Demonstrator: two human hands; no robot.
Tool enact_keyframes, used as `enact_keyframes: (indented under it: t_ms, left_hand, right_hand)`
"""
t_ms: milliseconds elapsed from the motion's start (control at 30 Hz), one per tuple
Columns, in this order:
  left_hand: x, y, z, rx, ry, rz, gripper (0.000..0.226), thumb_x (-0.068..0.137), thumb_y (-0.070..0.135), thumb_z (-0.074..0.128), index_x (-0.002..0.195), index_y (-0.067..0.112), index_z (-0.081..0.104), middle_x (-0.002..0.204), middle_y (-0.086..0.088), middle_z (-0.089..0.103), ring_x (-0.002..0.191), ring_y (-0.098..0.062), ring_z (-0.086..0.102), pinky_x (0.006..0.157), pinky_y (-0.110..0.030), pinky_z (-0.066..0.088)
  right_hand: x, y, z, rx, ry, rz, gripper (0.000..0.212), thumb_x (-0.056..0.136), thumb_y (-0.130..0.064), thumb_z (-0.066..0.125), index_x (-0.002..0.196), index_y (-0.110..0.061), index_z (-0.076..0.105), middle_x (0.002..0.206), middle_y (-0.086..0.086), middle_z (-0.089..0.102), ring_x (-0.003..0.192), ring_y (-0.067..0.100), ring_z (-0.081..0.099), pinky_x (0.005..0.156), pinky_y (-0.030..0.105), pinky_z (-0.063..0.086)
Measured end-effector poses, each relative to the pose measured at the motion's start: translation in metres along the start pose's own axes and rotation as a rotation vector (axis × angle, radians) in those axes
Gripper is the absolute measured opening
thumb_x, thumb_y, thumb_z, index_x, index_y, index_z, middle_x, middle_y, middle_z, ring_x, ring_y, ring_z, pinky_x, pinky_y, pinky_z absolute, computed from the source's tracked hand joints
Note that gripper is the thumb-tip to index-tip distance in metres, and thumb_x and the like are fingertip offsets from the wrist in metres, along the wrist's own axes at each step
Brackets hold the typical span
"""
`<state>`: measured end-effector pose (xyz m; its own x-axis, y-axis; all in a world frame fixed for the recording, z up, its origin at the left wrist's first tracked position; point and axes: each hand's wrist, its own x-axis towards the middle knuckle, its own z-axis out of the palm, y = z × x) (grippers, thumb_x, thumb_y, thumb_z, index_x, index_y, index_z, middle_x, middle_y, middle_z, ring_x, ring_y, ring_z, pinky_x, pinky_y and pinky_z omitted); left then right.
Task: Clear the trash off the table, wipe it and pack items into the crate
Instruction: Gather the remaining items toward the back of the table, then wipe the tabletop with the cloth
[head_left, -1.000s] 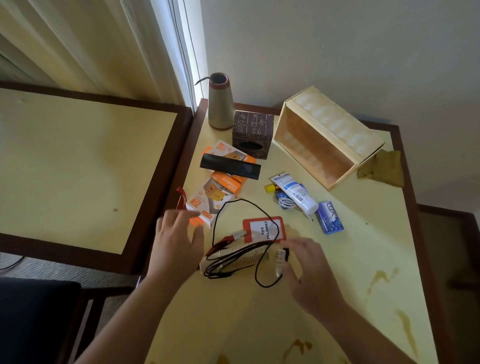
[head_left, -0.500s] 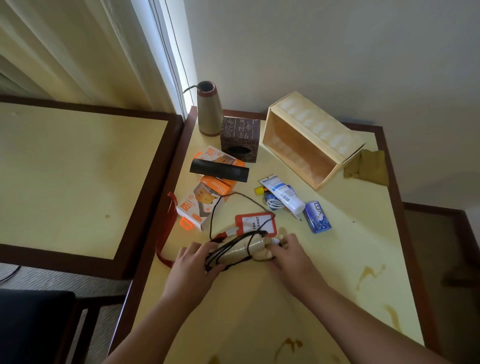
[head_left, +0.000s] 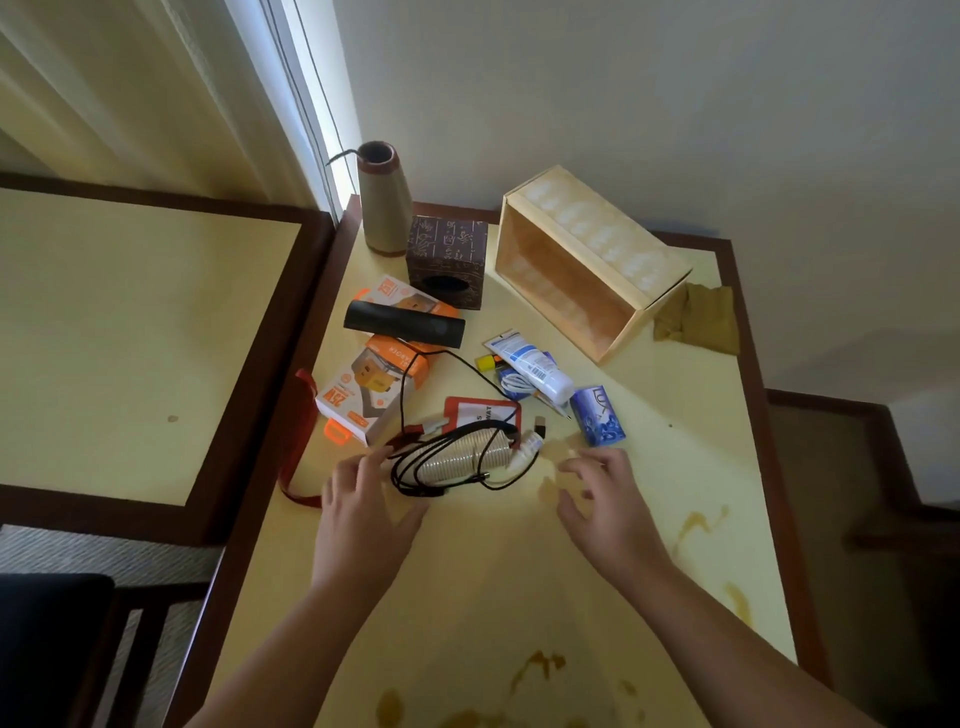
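From the head view, both hands hover low over the yellow surface (head_left: 467, 597) with fingers spread and loosely curled; neither grips anything. The left hand (head_left: 363, 514) sits just left of a tangle of black cable (head_left: 436, 462), its fingertips (head_left: 376, 457) at the edge of the loops, though whether they touch cannot be told; the right hand (head_left: 605, 499) is spread wide and stands apart from the cable, near its right end. The cable lies over a ribbed paper cup (head_left: 467, 457) lying on its side; a red-framed card (head_left: 483, 413) lies just behind them, partly under the cable. Further back lie an orange and white box (head_left: 363, 389), a black bar-shaped thing (head_left: 402, 325) resting across a second orange box, a white tube (head_left: 535, 366) and a blue soap packet (head_left: 597, 415). The crate (head_left: 597, 249) lies on its side at the far right, its open face turned toward the clutter; a crumpled olive cloth (head_left: 698, 322) lies just right of it. A dark tissue box (head_left: 449, 260) and a cone of thread (head_left: 379, 202) stand at the far edge; a red ribbon (head_left: 296, 441) hangs over the left rim; brown stains (head_left: 540, 667) mark the near part of the surface.
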<state>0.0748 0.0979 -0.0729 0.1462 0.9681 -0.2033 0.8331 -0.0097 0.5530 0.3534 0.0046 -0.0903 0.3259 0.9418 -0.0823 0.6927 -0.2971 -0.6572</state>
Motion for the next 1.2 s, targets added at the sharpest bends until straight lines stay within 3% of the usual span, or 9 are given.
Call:
enact_keyframes:
  t_ms: [133,267,467,567,667,767,867,1033,1200]
  left_hand:
    - [-0.035,-0.017,0.003,-0.006,0.059,-0.143,0.094,0.078,0.044,0.09,0.151,0.016,0.039,0.144,-0.014,0.044,0.139,-0.036,0.039,0.114,-0.054,0.04]
    - [-0.049,-0.031,0.003,0.047,0.003,-0.313,0.1,0.083,0.061,0.078,0.16,0.024,0.026,0.159,-0.017,0.031,0.147,-0.04,0.03,0.117,-0.058,0.037]
    - [-0.014,-0.041,-0.008,0.148,-0.053,-0.306,0.093,0.091,0.06,0.069,0.164,0.023,0.026,0.171,-0.013,0.025,0.156,-0.038,0.022,0.126,-0.055,0.026]
    - [0.001,-0.041,-0.009,0.211,-0.085,-0.238,0.089,0.092,0.059,0.068,0.165,0.027,0.027,0.173,-0.005,0.025,0.155,-0.037,0.025,0.124,-0.056,0.029]
    - [0.01,-0.04,-0.006,0.193,-0.137,-0.171,0.087,0.093,0.055,0.07,0.164,0.031,0.027,0.171,0.001,0.03,0.154,-0.032,0.033,0.12,-0.056,0.036]
    - [0.015,-0.031,-0.004,0.122,-0.123,-0.139,0.083,0.092,0.043,0.077,0.16,0.029,0.033,0.162,0.0,0.044,0.142,-0.03,0.048,0.107,-0.051,0.046]
    - [0.009,-0.025,-0.003,0.013,-0.025,-0.169,0.075,0.091,0.027,0.081,0.155,0.024,0.042,0.153,-0.002,0.052,0.135,-0.029,0.053,0.098,-0.041,0.042]
    - [-0.023,-0.02,0.005,-0.061,0.068,-0.268,0.066,0.092,0.022,0.078,0.148,0.027,0.045,0.15,-0.007,0.045,0.136,-0.033,0.049,0.102,-0.054,0.049]
    - [-0.066,-0.009,0.036,0.185,-0.174,-0.176,0.073,0.09,0.049,0.076,0.153,0.026,0.046,0.169,-0.009,0.027,0.154,-0.035,0.025,0.119,-0.053,0.035]
  right_hand:
    - [0.01,0.028,-0.026,-0.068,0.194,0.033,0.044,0.084,-0.015,0.082,0.126,-0.017,0.068,0.115,-0.004,0.046,0.107,0.018,0.058,0.096,0.028,0.047]
    - [0.056,0.051,-0.062,-0.094,0.264,0.238,0.043,0.092,-0.027,0.072,0.132,-0.016,0.062,0.121,0.007,0.05,0.113,0.03,0.056,0.095,0.044,0.052]
    - [0.171,0.082,-0.112,-0.255,0.057,0.443,0.066,0.093,-0.031,0.066,0.151,-0.014,0.039,0.15,0.017,0.038,0.139,0.038,0.043,0.111,0.051,0.045]
    - [0.221,0.103,-0.123,-0.389,0.022,0.349,0.08,0.093,-0.043,0.058,0.161,-0.015,0.026,0.162,0.017,0.029,0.151,0.038,0.03,0.126,0.049,0.024]
    - [0.248,0.124,-0.118,-0.518,-0.126,0.325,0.078,0.1,-0.051,0.033,0.168,-0.021,0.009,0.172,0.02,0.012,0.16,0.038,0.006,0.13,0.051,0.001]
    - [0.236,0.13,-0.11,-0.489,-0.182,0.375,0.064,0.109,-0.046,0.025,0.168,-0.027,0.007,0.174,0.02,-0.001,0.16,0.038,-0.004,0.129,0.049,-0.003]
    - [0.199,0.128,-0.104,-0.496,-0.129,0.329,0.059,0.111,-0.042,0.021,0.167,-0.026,0.013,0.172,0.023,0.007,0.159,0.04,0.004,0.13,0.048,0.002]
    - [0.101,0.121,-0.091,-0.464,-0.128,0.377,0.052,0.111,-0.038,0.03,0.162,-0.029,0.033,0.167,0.021,0.025,0.151,0.044,0.024,0.124,0.052,0.023]
    - [-0.037,0.094,-0.057,-0.494,-0.105,0.322,0.045,0.108,-0.039,0.038,0.149,-0.033,0.055,0.162,0.013,0.041,0.147,0.04,0.036,0.116,0.057,0.037]
